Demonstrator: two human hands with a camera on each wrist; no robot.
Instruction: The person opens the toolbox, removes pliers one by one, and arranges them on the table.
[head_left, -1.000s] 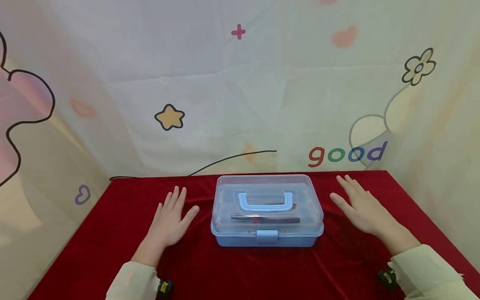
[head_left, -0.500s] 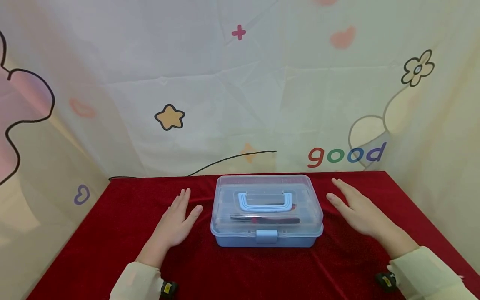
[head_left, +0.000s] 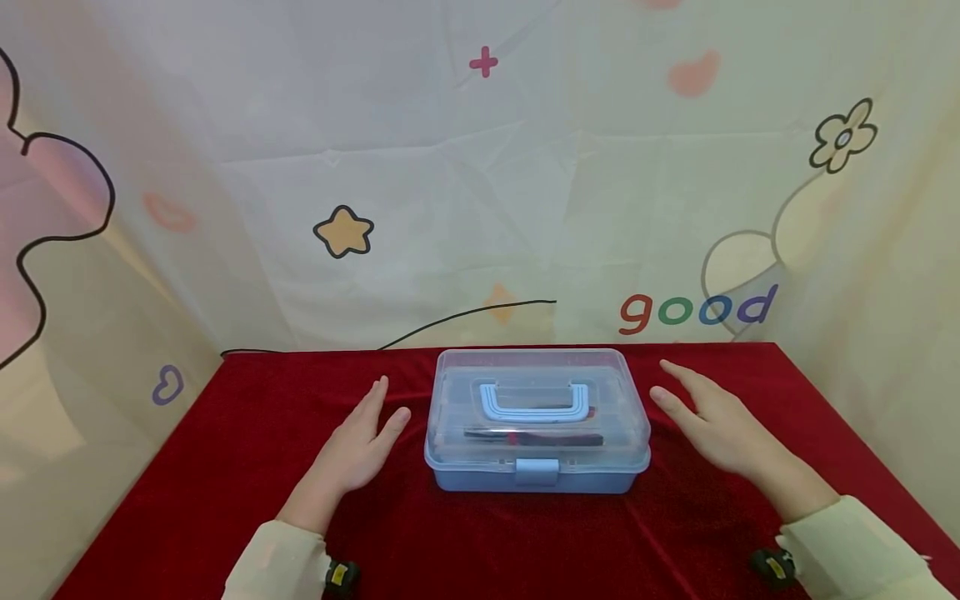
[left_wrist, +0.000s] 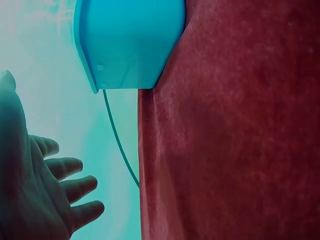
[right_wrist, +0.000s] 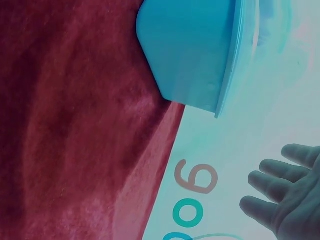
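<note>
A light-blue plastic storage box (head_left: 536, 482) with a clear lid stands in the middle of the table. Its lid is closed, a blue handle (head_left: 534, 414) lies on top, and a latch (head_left: 537, 472) sits at the front. Dark slender items with bits of red show through the lid. To the left of the box my left hand (head_left: 352, 450) is held with straight fingers, palm turned toward it. My right hand (head_left: 720, 429) mirrors this on the other side, fingers extended and apart from the box. Both wrist views show the box's blue end wall (left_wrist: 130, 45) beyond spread fingers.
A red velvety cloth (head_left: 525, 550) covers the table. Behind it hangs a pale curtain (head_left: 450, 208) printed with a star, flowers and the word "good". Small dark devices (head_left: 342, 577) are strapped at both wrists.
My left hand has moved slightly right, toward the box, and turned more edge-on. The right hand has shifted a little left. The box stays in place.
</note>
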